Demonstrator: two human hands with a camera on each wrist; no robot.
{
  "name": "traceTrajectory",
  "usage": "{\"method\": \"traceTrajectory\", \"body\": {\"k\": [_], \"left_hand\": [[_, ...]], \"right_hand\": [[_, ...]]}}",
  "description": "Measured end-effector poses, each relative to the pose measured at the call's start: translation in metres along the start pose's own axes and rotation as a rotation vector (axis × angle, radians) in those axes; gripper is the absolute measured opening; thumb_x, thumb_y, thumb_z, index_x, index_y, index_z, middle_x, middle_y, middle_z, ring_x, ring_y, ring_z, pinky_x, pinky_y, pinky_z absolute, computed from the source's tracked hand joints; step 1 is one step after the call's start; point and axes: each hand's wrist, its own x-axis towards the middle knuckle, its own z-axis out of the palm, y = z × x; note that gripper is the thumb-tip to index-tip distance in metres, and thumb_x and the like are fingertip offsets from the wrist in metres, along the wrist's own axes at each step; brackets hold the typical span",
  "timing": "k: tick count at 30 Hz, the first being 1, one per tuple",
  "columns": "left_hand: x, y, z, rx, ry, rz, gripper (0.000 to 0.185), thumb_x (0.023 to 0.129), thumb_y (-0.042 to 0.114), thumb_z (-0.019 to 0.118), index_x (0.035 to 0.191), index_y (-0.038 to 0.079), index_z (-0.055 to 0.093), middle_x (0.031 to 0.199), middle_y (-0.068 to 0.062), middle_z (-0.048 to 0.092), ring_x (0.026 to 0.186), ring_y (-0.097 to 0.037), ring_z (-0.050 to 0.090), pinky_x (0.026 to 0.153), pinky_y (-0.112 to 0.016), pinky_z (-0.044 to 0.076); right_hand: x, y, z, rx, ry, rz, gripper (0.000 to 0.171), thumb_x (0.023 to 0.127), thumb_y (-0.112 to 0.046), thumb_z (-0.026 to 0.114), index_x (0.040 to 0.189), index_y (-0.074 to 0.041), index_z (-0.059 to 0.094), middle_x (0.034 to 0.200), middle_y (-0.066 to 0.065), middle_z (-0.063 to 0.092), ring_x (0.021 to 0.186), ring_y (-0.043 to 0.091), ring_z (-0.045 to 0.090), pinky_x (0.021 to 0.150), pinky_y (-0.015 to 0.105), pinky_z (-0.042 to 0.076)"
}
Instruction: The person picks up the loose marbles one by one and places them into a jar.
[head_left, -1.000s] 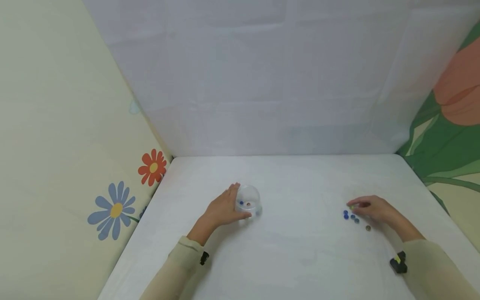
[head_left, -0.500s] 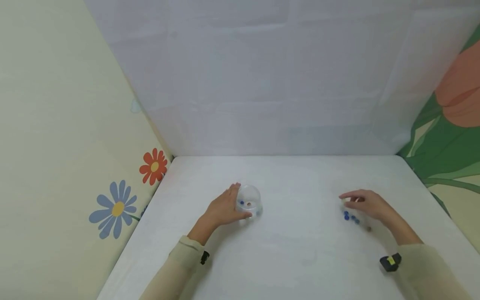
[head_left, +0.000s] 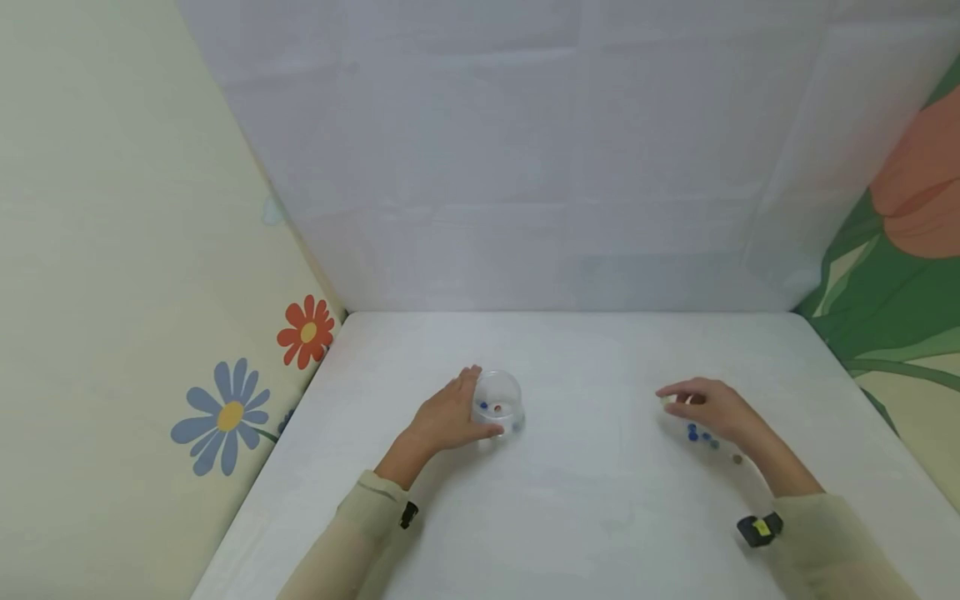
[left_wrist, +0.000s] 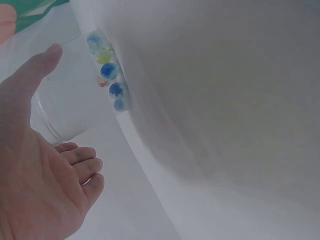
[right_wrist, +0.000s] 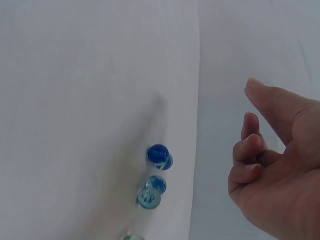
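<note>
Currently: left hand (head_left: 447,417) steadies a clear cup (head_left: 498,400); right hand (head_left: 712,408) is lifted beside loose marbles (head_left: 701,435).

Left hand is curved round the cup's near wall, thumb and fingers against it, cup upright on the white table (head_left: 585,508) left of centre with several marbles (left_wrist: 110,80) inside. Right hand is raised off the table, fingers curled toward the thumb; whether it pinches a marble cannot be told. Blue marbles lie on the table just under and beside it, well apart from the cup.
</note>
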Motion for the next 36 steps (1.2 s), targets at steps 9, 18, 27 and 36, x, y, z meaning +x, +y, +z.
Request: {"method": "traceTrajectory", "body": {"k": [9,18,27,36], "left_hand": [[0.000,0.001,0.000,0.006,0.000,-0.004,0.113,0.082,0.067,0.072,0.161,0.005,0.019,0.164,-0.019,0.028,0.148,-0.035,0.034,0.114,-0.052,0.038],[-0.001,0.000,-0.001,-0.005,0.007,-0.001,0.113,0.082,0.066,0.073,0.161,0.005,0.021,0.163,-0.020,0.030,0.148,-0.035,0.035,0.112,-0.052,0.041],[-0.003,0.001,-0.002,-0.008,0.009,-0.004,0.112,0.082,0.065,0.074,0.160,0.005,0.022,0.163,-0.020,0.031,0.147,-0.036,0.037,0.111,-0.053,0.042],[-0.004,0.004,-0.003,-0.008,-0.004,-0.017,0.112,0.082,0.065,0.074,0.161,0.006,0.021,0.163,-0.020,0.030,0.148,-0.035,0.035,0.112,-0.052,0.041]], "right_hand": [[0.000,-0.027,0.012,0.009,0.019,-0.054,0.032,0.096,-0.022,0.070,0.124,-0.007,0.072,0.102,0.009,0.064,0.087,0.021,0.055,0.066,0.032,0.045],[0.006,-0.044,0.029,0.034,0.033,-0.122,0.028,0.095,-0.021,0.071,0.121,-0.009,0.074,0.102,0.006,0.065,0.088,0.019,0.056,0.070,0.031,0.046],[0.014,-0.065,0.038,0.062,0.026,-0.235,0.028,0.094,-0.021,0.072,0.119,-0.010,0.075,0.099,0.005,0.066,0.085,0.016,0.055,0.067,0.029,0.046],[0.020,-0.082,0.048,0.099,0.007,-0.269,0.025,0.094,-0.021,0.072,0.118,-0.012,0.075,0.099,0.004,0.065,0.086,0.016,0.055,0.067,0.028,0.046]]}}
